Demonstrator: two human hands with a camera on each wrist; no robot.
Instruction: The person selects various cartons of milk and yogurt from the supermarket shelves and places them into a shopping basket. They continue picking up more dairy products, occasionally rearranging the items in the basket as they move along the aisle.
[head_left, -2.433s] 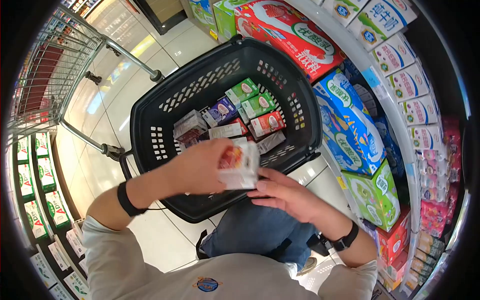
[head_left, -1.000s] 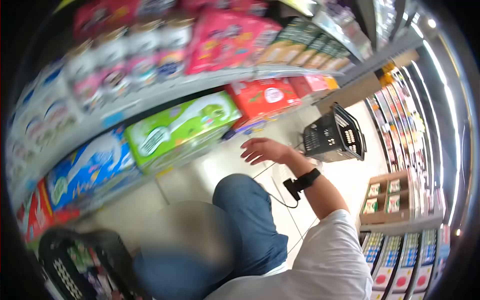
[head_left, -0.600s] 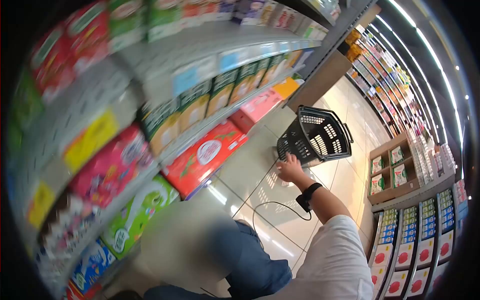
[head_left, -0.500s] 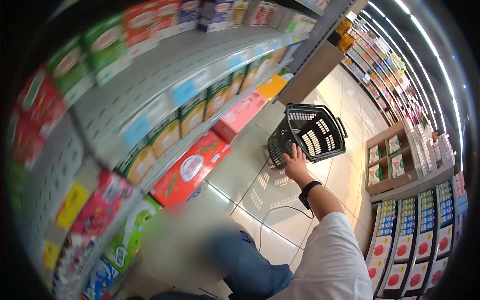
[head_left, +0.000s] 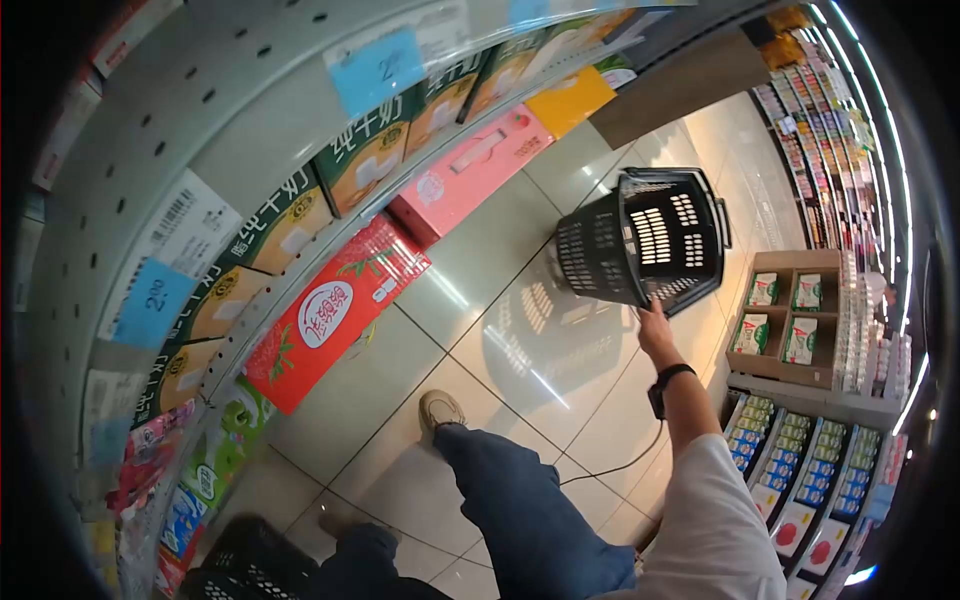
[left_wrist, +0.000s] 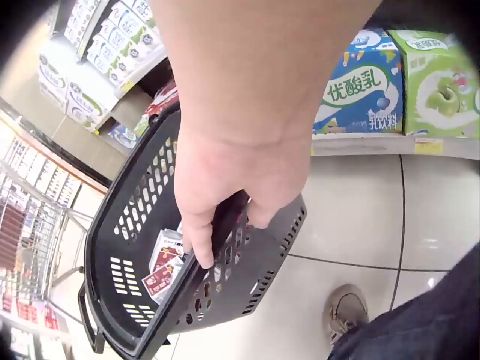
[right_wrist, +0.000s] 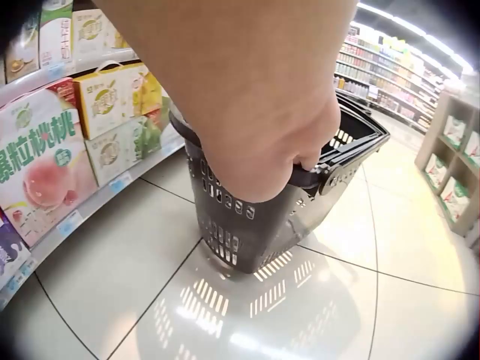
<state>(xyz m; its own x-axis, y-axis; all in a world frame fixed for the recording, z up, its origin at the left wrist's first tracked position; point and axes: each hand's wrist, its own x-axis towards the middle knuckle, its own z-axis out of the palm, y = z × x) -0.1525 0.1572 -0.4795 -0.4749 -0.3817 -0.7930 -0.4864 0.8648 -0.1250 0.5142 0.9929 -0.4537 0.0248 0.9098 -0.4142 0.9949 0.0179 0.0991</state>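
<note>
In the left wrist view my left hand (left_wrist: 240, 176) grips the rim of a black perforated shopping basket (left_wrist: 232, 300), fingers curled over the edge. Small red-and-white cartons (left_wrist: 165, 274) lie inside it. Only part of this basket shows in the head view, at the bottom left, and the left hand is out of sight there. My right arm reaches forward to a second black shopping basket (head_left: 590, 245) standing on the floor. Its near rim is held by my right hand (right_wrist: 277, 146), whose fingers bend over the edge and are partly hidden. Through this basket's wall holes, light falls onto the tiles.
A shelf on the left bears milk cartons (head_left: 365, 150); a red drink box (head_left: 335, 310) and a pink box (head_left: 475, 175) sit low along it. On the right stand a cardboard display (head_left: 785, 320) and sloped racks (head_left: 800, 455). My shoe (head_left: 440, 408) is on the tiled floor.
Earlier both hands were at a white-and-red carton over the filled basket. My body then turned away from it; the right hand stretched out with spread fingers and now holds the second basket's rim.
</note>
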